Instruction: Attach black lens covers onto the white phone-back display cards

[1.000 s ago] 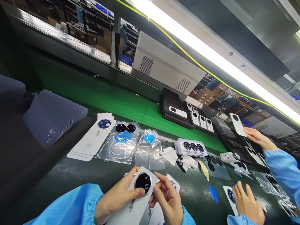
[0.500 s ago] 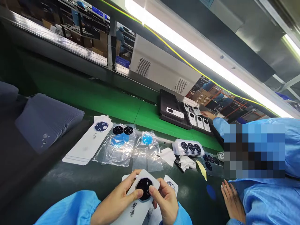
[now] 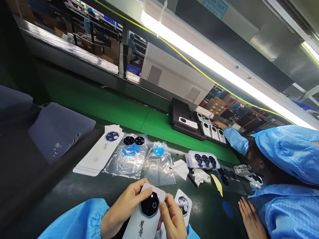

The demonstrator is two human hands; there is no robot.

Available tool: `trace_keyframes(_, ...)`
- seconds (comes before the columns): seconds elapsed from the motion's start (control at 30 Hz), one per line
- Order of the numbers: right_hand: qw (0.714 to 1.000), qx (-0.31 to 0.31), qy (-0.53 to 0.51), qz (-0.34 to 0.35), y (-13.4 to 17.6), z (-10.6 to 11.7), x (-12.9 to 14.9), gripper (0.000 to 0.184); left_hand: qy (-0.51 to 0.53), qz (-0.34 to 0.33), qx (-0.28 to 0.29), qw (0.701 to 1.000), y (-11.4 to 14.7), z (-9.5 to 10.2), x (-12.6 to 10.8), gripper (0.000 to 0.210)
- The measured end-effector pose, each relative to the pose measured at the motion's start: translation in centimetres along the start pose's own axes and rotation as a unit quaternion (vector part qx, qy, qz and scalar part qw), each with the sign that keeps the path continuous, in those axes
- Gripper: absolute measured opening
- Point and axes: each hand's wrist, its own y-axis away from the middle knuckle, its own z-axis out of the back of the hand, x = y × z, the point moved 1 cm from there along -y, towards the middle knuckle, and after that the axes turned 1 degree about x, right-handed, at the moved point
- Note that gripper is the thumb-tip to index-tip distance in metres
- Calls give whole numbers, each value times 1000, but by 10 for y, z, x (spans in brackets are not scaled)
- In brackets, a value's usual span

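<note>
A white phone back cover (image 3: pixel 131 229) with dark lettering is held tilted in front of me, its camera end away from me. A glossy black octagonal camera lens plate (image 3: pixel 150 204) sits on that end. My left hand (image 3: pixel 122 207) is closed round the cover's left side, its thumb on the plate's upper edge. My right hand (image 3: pixel 173 217) grips the cover's right edge with bent fingers beside the plate. Behind that hand lies another white cover (image 3: pixel 186 215), partly hidden, with a shiny camera area.
Left are a stack of grey sheets (image 3: pixel 62 129) and stacked white covers (image 3: pixel 91 162). Clear bags (image 3: pixel 136 166) with lens plates, a wipe (image 3: pixel 180 168) and bundled plates (image 3: pixel 190 161) lie ahead. A co-worker (image 3: pixel 284 212) sits right, one hand reaching the black tray (image 3: pixel 180 106).
My right thumb has come off the lens plate to the cover's right edge. My left thumb has moved to the plate's upper edge. The camera view has shifted slightly.
</note>
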Motion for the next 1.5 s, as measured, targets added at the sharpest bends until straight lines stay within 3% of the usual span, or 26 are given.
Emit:
trace_keyframes(0.13,999,23,29,-3,6,-1,-8,58,67,28,14,997,2,0,-5,47)
trace_keyframes(0.23,996,18,84,10,8,-2,-11,59,40,21,21,999,1,1,-6,47)
trace_keyframes(0.37,988,-8,142,53,9,-2,-10,57,-117,-63,0,991,0,7,-13,50)
trace_keyframes(0.47,984,-20,162,78,11,-4,-10,50,-279,-146,22,949,-1,10,-22,39)
trace_keyframes(0.57,981,-23,172,88,14,-6,-10,38,-354,-181,38,917,-2,12,-26,36)
trace_keyframes(0.73,979,-14,180,97,15,-8,-11,28,-360,-200,56,910,-3,14,-24,42)
trace_keyframes(1.07,980,1,171,100,17,-6,-7,34,-374,-295,52,878,-3,12,-11,52)
trace_keyframes(1.17,982,8,169,77,16,-6,-4,47,-376,-290,32,879,-3,11,-10,53)
trace_keyframes(1.3,997,39,66,-9,12,-8,5,59,-370,-246,8,896,-4,11,-13,57)
trace_keyframes(1.5,998,-25,-49,-26,10,-5,17,61,-323,-138,14,936,-8,16,-8,60)
